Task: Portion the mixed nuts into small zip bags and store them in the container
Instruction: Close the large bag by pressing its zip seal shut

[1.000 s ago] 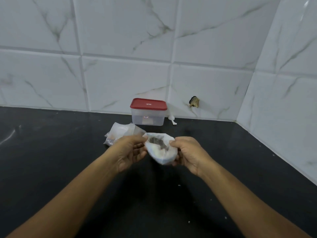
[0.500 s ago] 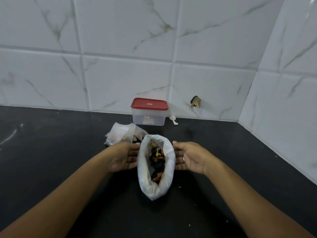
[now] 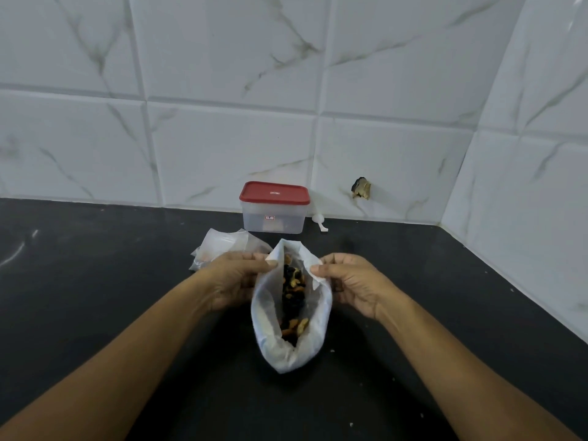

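Head view: left hand and right hand, each grip pinching the rim of the open nut bag; container lidded, far on the counter; portioning seemingly unstarted.

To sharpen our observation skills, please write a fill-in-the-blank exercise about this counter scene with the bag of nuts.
1. The container has a ___ lid.
2. The left hand and the right hand pinch the rim of the bag of mixed nuts, whose mouth is ___.
3. The small zip bags lie just beyond the ___ hand.

Missing words: red; open; left.
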A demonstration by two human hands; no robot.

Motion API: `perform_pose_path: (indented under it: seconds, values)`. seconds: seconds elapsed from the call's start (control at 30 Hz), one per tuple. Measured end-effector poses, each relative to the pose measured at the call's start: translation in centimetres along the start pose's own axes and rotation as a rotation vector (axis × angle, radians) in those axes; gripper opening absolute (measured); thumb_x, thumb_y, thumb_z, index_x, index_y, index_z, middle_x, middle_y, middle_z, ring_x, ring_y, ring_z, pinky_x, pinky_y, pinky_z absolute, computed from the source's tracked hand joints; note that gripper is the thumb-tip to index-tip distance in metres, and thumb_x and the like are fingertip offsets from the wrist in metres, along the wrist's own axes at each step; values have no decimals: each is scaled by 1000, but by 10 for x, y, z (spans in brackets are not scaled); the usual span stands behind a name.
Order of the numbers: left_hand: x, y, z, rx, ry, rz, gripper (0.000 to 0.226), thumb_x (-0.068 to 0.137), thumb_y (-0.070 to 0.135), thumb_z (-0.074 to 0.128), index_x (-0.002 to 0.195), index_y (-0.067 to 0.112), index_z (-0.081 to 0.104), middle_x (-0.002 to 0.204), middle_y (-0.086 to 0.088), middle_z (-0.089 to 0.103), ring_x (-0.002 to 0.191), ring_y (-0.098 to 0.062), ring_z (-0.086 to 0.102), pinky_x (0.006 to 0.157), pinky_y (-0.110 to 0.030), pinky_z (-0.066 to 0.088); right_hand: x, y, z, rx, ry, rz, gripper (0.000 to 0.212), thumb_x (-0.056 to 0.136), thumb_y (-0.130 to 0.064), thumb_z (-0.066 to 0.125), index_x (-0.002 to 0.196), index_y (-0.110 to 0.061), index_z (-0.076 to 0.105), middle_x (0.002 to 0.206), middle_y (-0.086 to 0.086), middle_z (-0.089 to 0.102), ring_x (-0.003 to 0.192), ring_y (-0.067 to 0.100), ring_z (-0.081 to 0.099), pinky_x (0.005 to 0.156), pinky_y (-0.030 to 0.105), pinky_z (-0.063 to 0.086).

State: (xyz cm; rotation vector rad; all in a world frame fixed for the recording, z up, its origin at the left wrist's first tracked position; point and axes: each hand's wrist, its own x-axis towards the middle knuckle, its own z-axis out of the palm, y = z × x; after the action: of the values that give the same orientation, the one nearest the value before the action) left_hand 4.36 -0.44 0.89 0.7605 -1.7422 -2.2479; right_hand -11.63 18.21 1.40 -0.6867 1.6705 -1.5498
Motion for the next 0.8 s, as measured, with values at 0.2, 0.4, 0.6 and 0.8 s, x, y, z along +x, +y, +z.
perform_pose_path:
  seconds: [0.2,0.4,0.6,0.8]
  values:
    - [-5,0,10,749,496,489,16,85,4,73,84,20,71,78,5,68,73,-9,63,59,-19,47,5,2,-8,-707,399,-485,20,89,2,66,85,-18,62,63,-2,58,52,5,50,50,19,45]
    - [-16,-3,8,585,324,74,48,94,66,56,112,22,61,98,-11,74,78,-23,74,63,-37,62,-10,-3,-8,-289,106,72,53,101,-56,60,117,-5,66,88,12,75,64,21,69,51,31,55]
    - [-37,-5,-13,185,-105,-177,62,83,49,70,127,5,66,105,-16,75,78,-21,74,64,-32,62,-25,7,-26,117,-327,213,44,94,-22,76,129,3,66,115,23,72,94,29,74,77,40,64]
    - [-43,-12,-19,-225,-233,-56,60,50,16,103,105,6,80,113,-20,75,93,-28,77,73,-37,65,-29,13,-13,360,-315,144,35,90,-1,72,125,2,68,124,25,70,101,30,74,84,43,65]
